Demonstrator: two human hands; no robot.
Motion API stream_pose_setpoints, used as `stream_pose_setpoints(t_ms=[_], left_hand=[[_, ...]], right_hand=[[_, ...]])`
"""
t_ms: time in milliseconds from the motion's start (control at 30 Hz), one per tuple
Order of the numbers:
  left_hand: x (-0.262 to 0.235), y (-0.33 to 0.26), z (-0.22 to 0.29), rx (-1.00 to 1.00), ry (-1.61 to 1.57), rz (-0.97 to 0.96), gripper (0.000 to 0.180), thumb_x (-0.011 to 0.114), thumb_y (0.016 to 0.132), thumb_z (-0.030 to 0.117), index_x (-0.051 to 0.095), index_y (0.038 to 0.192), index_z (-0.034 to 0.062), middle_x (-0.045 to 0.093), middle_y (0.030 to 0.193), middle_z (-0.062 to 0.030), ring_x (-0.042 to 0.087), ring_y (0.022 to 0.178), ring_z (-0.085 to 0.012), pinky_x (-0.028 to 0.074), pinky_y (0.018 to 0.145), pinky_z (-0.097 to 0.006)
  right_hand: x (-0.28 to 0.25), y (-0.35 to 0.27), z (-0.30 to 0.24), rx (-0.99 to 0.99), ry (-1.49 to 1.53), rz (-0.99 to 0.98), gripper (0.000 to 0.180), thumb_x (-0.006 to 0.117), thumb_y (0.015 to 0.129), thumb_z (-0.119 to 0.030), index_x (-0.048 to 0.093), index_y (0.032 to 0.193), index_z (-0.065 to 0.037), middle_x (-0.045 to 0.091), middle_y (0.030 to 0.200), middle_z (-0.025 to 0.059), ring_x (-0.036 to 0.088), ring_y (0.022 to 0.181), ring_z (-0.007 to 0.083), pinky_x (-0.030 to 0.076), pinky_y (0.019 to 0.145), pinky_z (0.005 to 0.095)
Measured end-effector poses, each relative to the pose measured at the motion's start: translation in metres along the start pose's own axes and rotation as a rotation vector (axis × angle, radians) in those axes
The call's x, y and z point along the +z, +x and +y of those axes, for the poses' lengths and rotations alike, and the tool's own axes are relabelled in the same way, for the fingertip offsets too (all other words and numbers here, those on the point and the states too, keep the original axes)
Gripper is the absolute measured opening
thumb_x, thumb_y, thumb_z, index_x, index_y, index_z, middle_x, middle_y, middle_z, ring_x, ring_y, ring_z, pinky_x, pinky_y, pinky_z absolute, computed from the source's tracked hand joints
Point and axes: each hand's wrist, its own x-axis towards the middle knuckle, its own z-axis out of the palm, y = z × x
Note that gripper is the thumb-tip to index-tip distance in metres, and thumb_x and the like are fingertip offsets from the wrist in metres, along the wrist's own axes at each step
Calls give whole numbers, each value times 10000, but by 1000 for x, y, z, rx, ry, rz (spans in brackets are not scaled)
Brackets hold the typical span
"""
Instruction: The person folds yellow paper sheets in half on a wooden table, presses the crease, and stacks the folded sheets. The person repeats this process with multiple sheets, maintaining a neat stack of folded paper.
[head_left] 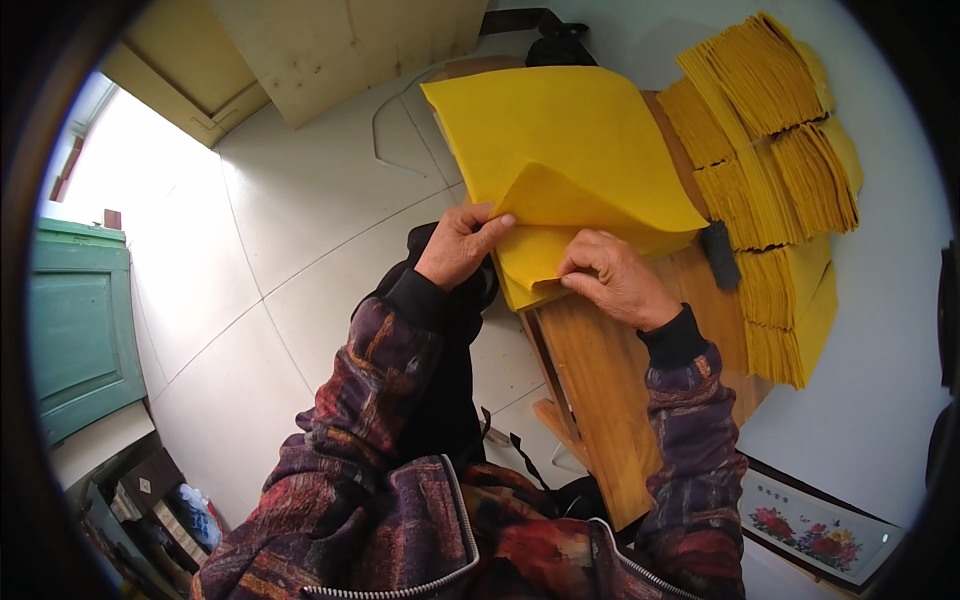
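A stack of large yellow paper sheets (560, 130) lies on the wooden table (600, 370), its near edge toward me. My left hand (465, 243) pinches the left edge of a sheet whose near corner is lifted and folded back. My right hand (617, 278) has thumb and forefinger closed on the near edge of a yellow sheet, just right of the left hand. Below the raised flap more yellow paper shows. A dark grey block-like object (720, 255) rests at the right of the stack.
Thick bundles of folded yellow paper (770, 180) are piled along the table's right side, by the white wall. A pale tiled floor (290, 240) spreads to the left. Further off are a green cabinet (85, 325) and beige wooden panels (350, 50). A flower picture (815, 530) is at lower right.
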Motion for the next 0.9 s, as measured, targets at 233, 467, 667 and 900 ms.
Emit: stream_pose_setpoints(t_ms=[233, 467, 667, 900], left_hand=[[1, 0, -2, -3, -13, 20, 273, 591, 940, 215, 643, 994, -48, 629, 850, 20, 525, 797, -56, 446, 716, -221], [2, 0, -1, -10, -63, 26, 274, 598, 936, 209, 644, 997, -54, 639, 870, 9, 538, 807, -63, 452, 730, -220], [2, 0, 0, -16, -24, 26, 269, 596, 937, 205, 646, 997, -53, 636, 867, 6, 537, 807, -67, 450, 727, -219], [2, 0, 1, -8, -32, 24, 268, 591, 937, 205, 639, 991, -54, 633, 868, 10, 533, 816, -64, 446, 732, -221]], right_hand=[[1, 0, 0, -16, -14, 40, 62, 593, 786, -77, 608, 799, -18, 576, 792, 121, 554, 808, 306, 449, 717, 382], [3, -1, -3, 3, -38, 48, 43, 582, 767, -40, 578, 798, -10, 571, 786, 112, 553, 790, 288, 447, 706, 354], [5, -2, -7, 80, 1, 69, 55, 601, 753, -30, 557, 778, -7, 556, 761, 94, 542, 765, 253, 438, 694, 339], [9, -3, -6, 127, 51, 114, 100, 632, 758, -35, 538, 759, -2, 545, 742, 87, 548, 730, 213, 435, 659, 312]])
